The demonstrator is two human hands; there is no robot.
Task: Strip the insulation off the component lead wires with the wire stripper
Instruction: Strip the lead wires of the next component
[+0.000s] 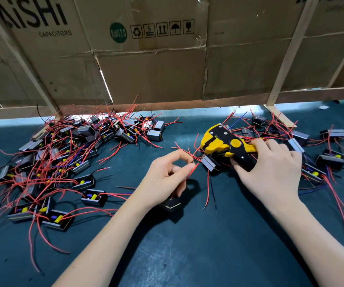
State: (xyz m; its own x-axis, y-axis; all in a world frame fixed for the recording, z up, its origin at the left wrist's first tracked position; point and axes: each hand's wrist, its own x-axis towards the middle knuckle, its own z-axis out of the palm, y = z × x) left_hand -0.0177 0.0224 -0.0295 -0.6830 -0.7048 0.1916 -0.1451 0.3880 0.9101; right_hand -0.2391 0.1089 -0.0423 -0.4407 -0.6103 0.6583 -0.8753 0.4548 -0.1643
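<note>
Left hand (168, 179): thumb and forefinger pinch a thin red insulated lead wire (192, 172) near its end; the lower fingers curl round a small black box-shaped component (172, 203) held under the palm, just above the dark green bench mat (198, 245).

Right hand (270, 170): fingers wrapped over the black handles of the yellow-and-black wire stripper (223, 145), thumb underneath. The tool's head points toward the left hand; its jaws stand slightly parted, just beyond the pinched wire tip. Contact between wire and jaws cannot be told.

Between the hands, below the stripper head, lies a grey-capped black component (209, 163), touching the right thumb region.

Left of the left hand: large heap of black components with red leads (63, 158). Beyond and right of the right hand: smaller scatter of the same parts (316, 158). Behind both, a brown cardboard wall (146, 69).
</note>
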